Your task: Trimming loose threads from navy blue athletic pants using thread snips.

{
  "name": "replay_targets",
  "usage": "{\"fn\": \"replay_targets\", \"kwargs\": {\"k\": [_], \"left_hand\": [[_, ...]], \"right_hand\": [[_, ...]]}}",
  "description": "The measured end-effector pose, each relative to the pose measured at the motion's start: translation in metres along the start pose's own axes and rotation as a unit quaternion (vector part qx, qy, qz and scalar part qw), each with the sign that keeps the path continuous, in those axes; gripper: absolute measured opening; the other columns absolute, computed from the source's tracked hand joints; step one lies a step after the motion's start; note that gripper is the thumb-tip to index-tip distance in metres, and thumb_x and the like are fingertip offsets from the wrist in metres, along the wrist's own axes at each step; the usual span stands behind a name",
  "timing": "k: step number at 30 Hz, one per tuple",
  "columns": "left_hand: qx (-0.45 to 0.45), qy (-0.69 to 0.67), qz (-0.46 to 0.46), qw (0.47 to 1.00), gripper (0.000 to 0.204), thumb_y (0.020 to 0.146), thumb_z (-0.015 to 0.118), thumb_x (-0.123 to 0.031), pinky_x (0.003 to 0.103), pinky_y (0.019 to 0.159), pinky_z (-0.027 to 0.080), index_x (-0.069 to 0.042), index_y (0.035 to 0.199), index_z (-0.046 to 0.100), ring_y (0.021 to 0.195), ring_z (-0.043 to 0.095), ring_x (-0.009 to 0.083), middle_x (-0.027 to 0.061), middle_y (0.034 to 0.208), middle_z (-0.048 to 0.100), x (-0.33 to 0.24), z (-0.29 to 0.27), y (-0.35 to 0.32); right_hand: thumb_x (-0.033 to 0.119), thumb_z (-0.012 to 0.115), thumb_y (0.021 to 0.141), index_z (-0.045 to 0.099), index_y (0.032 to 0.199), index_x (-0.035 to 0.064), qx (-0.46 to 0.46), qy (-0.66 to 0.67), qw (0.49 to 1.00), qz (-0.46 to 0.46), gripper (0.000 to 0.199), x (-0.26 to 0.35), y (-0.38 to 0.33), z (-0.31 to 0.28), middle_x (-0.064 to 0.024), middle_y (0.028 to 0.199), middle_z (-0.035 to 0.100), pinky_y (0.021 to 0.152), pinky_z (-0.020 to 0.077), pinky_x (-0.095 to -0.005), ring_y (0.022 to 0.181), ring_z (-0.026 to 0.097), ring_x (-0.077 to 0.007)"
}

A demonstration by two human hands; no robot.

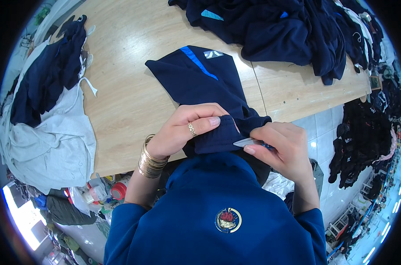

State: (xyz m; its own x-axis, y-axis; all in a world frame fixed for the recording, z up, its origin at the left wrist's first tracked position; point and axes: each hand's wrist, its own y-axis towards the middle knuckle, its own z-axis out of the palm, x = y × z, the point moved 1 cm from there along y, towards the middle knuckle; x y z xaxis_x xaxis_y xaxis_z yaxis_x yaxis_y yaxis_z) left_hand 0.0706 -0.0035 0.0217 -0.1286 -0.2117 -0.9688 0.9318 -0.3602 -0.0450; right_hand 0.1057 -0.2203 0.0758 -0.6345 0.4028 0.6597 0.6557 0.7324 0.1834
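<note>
A navy garment [209, 90] with a bright blue stripe and a small pale patch lies on the table, its near end raised at the table's front edge. My left hand [185, 126] grips the gathered band at that end, thumb on top and fingers underneath. In my right hand [282, 148] is a pair of thread snips [247, 142] with pointed silvery blades and a bluish handle mostly hidden in the palm. The blade tips point left and meet the edge of the band. Right-hand fingers also rest against the cloth.
A heap of navy garments [280, 33] covers the table's far right. Grey cloth [54, 141] and navy cloth [54, 81] hang over the wooden table [125, 79] at the left. Dark clothes [361, 141] are piled beyond its right side, over a tiled floor [322, 123].
</note>
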Motion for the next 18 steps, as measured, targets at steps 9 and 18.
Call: {"fn": "replay_targets", "kwargs": {"k": [9,18], "left_hand": [[-0.009,0.139,0.086,0.986,0.018,0.087,0.057,-0.017,0.025,0.076,0.042,-0.002,0.092,0.065,0.086,0.053,0.0129,0.0042,0.100,0.054,0.004,0.005,0.003],[-0.029,0.343,-0.021,0.939,0.035,0.074,0.054,-0.003,0.033,0.083,0.045,-0.007,0.108,0.054,0.096,0.057,0.0233,0.0104,0.104,0.056,0.024,-0.003,-0.013]], "right_hand": [[0.022,0.073,0.074,0.061,0.085,0.0055,0.014,0.342,0.925,0.167,0.023,-0.023,0.013,0.017,0.0036,0.069,0.053,0.062,0.0355,-0.0205,0.066,0.048,-0.0062],[0.010,0.067,0.076,0.056,0.076,0.0052,-0.185,0.528,0.797,0.229,0.013,-0.035,0.009,-0.001,0.0015,0.068,0.051,0.059,0.0363,-0.0189,0.065,0.048,-0.0051]]}}
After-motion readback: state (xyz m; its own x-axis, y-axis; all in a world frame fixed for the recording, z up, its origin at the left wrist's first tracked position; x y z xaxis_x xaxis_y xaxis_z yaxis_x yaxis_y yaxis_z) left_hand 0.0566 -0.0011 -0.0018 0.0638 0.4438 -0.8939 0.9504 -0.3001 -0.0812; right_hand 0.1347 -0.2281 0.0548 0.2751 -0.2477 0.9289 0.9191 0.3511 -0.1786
